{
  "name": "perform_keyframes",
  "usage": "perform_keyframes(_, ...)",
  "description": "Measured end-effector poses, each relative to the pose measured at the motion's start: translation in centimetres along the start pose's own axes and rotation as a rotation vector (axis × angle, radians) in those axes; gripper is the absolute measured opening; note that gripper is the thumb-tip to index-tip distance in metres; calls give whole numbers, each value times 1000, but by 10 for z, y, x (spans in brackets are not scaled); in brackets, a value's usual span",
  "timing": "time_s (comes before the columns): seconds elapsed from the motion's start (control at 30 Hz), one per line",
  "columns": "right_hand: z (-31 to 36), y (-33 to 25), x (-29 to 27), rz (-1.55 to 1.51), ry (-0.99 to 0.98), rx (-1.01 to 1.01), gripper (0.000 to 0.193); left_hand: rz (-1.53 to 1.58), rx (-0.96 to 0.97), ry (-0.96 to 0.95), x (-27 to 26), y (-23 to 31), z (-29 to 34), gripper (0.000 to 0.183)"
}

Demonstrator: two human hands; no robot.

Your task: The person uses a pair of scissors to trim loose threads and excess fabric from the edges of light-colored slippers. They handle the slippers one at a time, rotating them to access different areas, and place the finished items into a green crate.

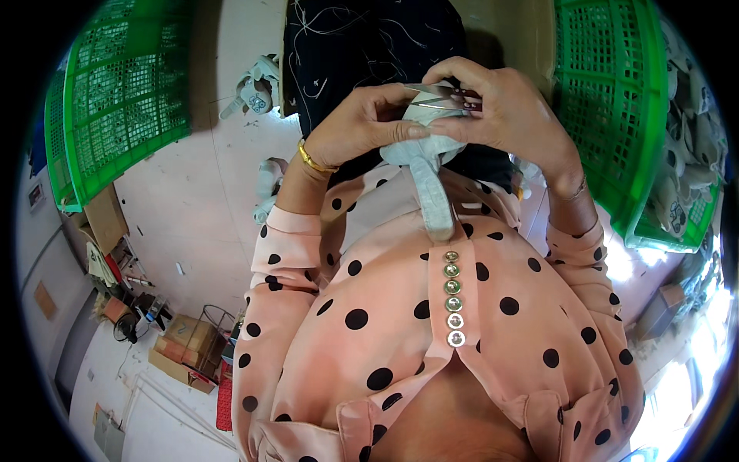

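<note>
Above my lap, both hands are close together around a pale grey-green sewn fabric piece (435, 150) with a rounded body and a long strap-like part hanging toward my chest. My left hand (366, 119), a gold bangle at its wrist, pinches the piece between thumb and fingers from the left. In my right hand (500, 108) is a small pair of scissors (439, 102) with a dark red handle. Their parted blades point left across the top of the fabric, toward my left fingers. My right thumb also presses on the fabric. What exactly lies between the blades is too small to tell.
Green plastic baskets stand at the left (131, 85) and right (616, 100); similar pale pieces (677, 177) fill the space beyond the right one. More pieces (258, 88) lie on the floor. Loose threads (331, 46) cover the dark cloth on my lap. Cardboard boxes (188, 346) sit lower left.
</note>
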State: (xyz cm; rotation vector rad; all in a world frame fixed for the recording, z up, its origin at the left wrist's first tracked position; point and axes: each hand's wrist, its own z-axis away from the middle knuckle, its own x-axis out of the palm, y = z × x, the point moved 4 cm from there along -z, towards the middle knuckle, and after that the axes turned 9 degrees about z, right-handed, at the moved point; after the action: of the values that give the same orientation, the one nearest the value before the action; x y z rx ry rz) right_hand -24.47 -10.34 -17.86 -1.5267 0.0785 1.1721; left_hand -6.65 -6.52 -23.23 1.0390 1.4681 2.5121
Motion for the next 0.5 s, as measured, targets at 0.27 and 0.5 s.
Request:
perform_keyframes(0.27, 16, 30, 29, -438, 35, 190, 41, -109, 251, 457, 16, -23, 22, 28)
perform_keyframes(0.5, 12, 31, 29, -491, 5, 261, 43, -327, 494, 598, 17, -27, 23, 17)
